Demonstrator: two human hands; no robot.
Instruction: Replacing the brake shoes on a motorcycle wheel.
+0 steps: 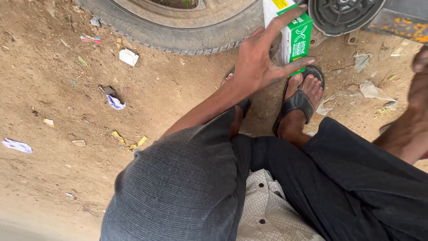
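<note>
So, nearest to you it's just your knees, dark trousers and a pale patterned shirt (267,209) at 6 o'clock, with your sandal (298,101) a bit past that.

Your left hand (261,60) is clamped on the box (298,38), a small green-and-white carton up at 1 o'clock. Fingers run across the top edge, thumb (298,64) is tucked under the bottom, so you've got it pinched end to end. It's held clear of the ground, right in front of the tyre (178,31).

My guess on handling: thin card, light, probably dents if you squeeze the broad faces. The glossy print looks a bit slick, and greasy fingers won't help. Edges and corners are the stiff bits, so the grip you've got is about the best spot.

Your right hand (419,85) is mostly cut off at 3 o'clock. Can't tell if it's holding anything or hanging loose.

Ground is dry packed dirt (53,89), uneven, with paper scraps (128,57) scattered from 9 to 11 o'clock and more at 2 o'clock. Anything set down will pick up dust.

Furthest out, the tyre fills 12 o'clock and a dark metal hub (343,13) sits just right of the box. Tight up there, more room out left.
</note>
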